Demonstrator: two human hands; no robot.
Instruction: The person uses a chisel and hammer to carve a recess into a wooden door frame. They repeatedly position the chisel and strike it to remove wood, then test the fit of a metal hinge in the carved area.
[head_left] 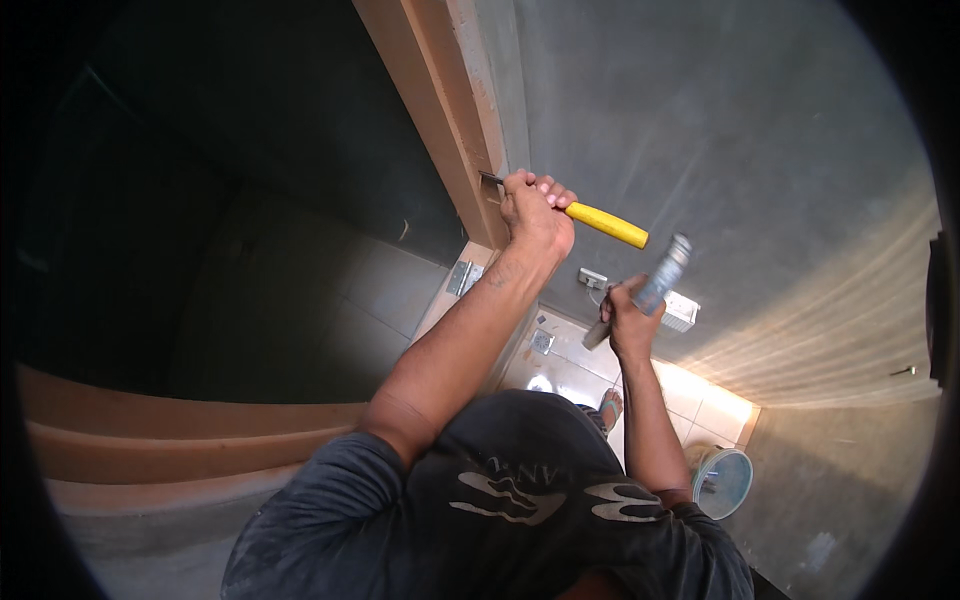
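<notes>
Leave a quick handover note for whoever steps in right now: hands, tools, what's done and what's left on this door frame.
Left hand: gripping the yellow-handled chisel, its blade set against the wooden door frame.
Right hand: holding the hammer raised, head near the chisel's handle end, not touching it.
Elsewhere: a metal hinge lies at the frame's foot; a bucket stands on the tiled floor.
Done: a cut looks begun in the frame at the blade.
Left: its depth cannot be judged; the hinge is unfitted.

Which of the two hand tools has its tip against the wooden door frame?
The yellow-handled chisel in the left hand: its metal tip meets the door frame. The hammer, gripped by the right hand, is raised away from the wood.
</notes>
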